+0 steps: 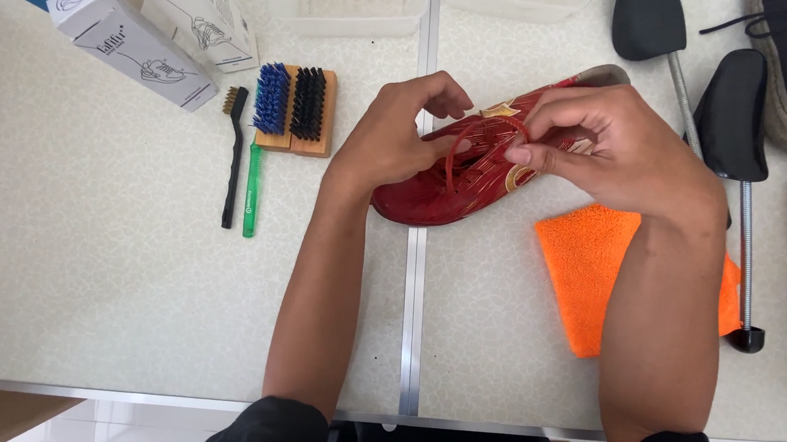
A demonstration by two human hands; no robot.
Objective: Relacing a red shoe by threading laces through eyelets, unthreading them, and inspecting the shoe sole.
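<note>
Midway, apparently: red lace [458, 161] pinched by left hand [395, 138] and right hand [616, 144], partly threaded on red shoe [480, 176] lying mid-table beside orange cloth [584, 262], upper eyelets seemingly left.

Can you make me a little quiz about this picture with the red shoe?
1. True or false: both hands, the left hand and the right hand, are on the red shoe.
2. What colour is the cloth beside the shoe?
A green
B orange
C white
3. What thin thing do the right hand's fingers pinch?

Key
1. True.
2. B.
3. The red lace, looped over the shoe.
</note>
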